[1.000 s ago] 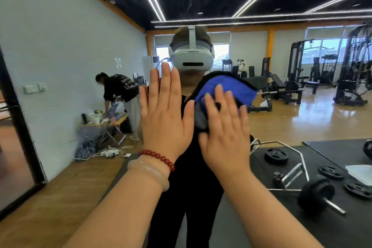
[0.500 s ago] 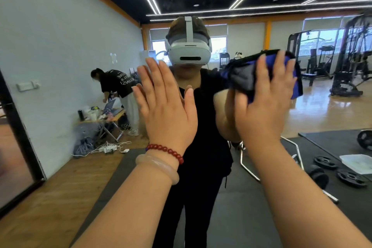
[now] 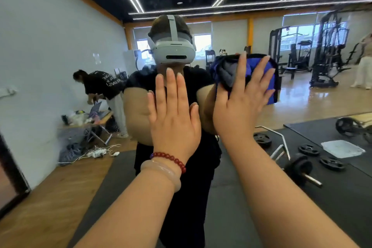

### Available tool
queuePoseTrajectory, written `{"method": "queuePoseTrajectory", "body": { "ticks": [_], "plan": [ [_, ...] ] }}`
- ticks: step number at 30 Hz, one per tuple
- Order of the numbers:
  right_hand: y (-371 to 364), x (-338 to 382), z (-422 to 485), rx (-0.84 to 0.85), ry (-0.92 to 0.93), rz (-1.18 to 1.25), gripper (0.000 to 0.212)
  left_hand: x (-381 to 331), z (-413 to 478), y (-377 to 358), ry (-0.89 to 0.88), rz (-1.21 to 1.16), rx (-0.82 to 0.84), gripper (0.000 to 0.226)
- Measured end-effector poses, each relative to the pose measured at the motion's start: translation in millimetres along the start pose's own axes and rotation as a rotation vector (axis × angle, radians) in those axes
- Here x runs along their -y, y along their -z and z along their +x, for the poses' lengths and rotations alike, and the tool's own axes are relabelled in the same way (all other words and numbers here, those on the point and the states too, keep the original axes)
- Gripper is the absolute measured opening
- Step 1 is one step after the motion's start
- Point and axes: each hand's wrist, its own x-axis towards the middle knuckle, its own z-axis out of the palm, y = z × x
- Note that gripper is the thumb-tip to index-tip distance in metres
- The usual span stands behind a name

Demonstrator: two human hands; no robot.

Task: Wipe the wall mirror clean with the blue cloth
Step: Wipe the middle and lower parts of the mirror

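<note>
Cloth [image 3: 254, 71], blue with a grey fold, lies against the wall mirror [image 3: 302, 106], up and right of centre; right grip [image 3: 239, 110] presses it to the glass, fingers straight and spread; left grip [image 3: 175, 123] rests flat on the glass just beside it, fingers straight, holding nothing; red bead bracelet [image 3: 169, 159] and pale bangle [image 3: 161, 171] circle the left wrist; the mirror reflects a white headset [image 3: 173, 52], weight plates [image 3: 308, 150] on black matting, and a person [image 3: 102, 84] bent over a cluttered surface [image 3: 86, 122].

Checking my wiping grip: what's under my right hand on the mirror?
The blue cloth, bunched with a grey fold showing, is pressed to the wall mirror by the right hand, fingers straight. The glass beneath it is covered and cannot be judged.
</note>
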Motion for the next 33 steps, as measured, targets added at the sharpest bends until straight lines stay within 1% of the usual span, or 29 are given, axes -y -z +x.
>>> {"method": "queuePoseTrajectory", "body": {
  "ticks": [2, 4, 6, 9, 10, 11, 13, 16, 18, 20, 23, 25, 27, 29, 31, 33],
  "plan": [
    [-7.8, 0.8, -27.0, 0.087, 0.121, -0.018, 0.070, 0.3, 0.4, 0.6, 0.000, 0.001, -0.001, 0.066],
    [-8.0, -0.8, -40.1, 0.150, 0.157, -0.012, 0.071, 0.5, -0.5, 1.5, -0.004, -0.013, 0.004, 0.065],
    [-4.7, 3.1, -23.2, 0.113, 0.088, -0.003, 0.072, 1.0, -0.5, 3.0, -0.002, -0.030, 0.012, 0.065],
    [5.4, 10.1, 27.2, -0.012, -0.123, 0.014, 0.070, 1.7, -1.8, 5.0, -0.006, -0.057, 0.029, 0.067],
    [6.2, 11.2, 36.0, -0.044, -0.168, 0.017, 0.069, 2.4, -2.1, 5.1, -0.013, -0.063, 0.028, 0.068],
    [4.5, 11.6, 36.6, -0.061, -0.179, 0.016, 0.069, 3.6, -2.2, 4.6, -0.019, -0.064, 0.027, 0.069],
    [-3.1, 9.4, 14.3, -0.038, -0.130, 0.005, 0.070, 5.7, -1.6, 3.5, -0.024, -0.057, 0.018, 0.070],
    [-9.7, -3.6, -46.4, 0.073, -0.104, -0.036, 0.072, 5.4, -1.3, 3.7, -0.030, -0.048, 0.020, 0.071],
    [-8.2, -9.9, -61.5, 0.135, -0.126, -0.061, 0.073, 4.8, -2.4, 4.6, -0.029, -0.048, 0.026, 0.070],
    [-3.9, -6.0, -44.1, 0.134, -0.163, -0.051, 0.073, 5.0, -2.4, 5.4, -0.023, -0.043, 0.037, 0.070],
    [8.2, 2.4, 8.2, 0.072, -0.222, -0.038, 0.071, 2.8, -3.1, 6.8, -0.011, -0.042, 0.052, 0.071],
    [13.6, -0.2, 28.4, 0.038, -0.226, -0.050, 0.070, -0.9, -4.0, 7.4, 0.007, -0.046, 0.066, 0.071],
    [11.8, -10.7, 20.2, 0.026, -0.187, -0.068, 0.071, -5.6, -3.9, 7.3, 0.046, -0.062, 0.071, 0.072],
    [8.7, -28.4, -10.8, 0.048, -0.181, -0.050, 0.073, -14.2, -4.1, 7.1, 0.067, -0.084, 0.069, 0.073],
    [9.2, -48.9, -43.6, 0.105, -0.176, -0.043, 0.075, -26.9, -7.7, 4.2, 0.005, -0.093, 0.069, 0.074],
    [11.9, -63.7, -50.8, 0.158, -0.169, -0.063, 0.076, -43.5, -11.1, -0.2, -0.083, -0.091, 0.077, 0.073]
  ]
}}
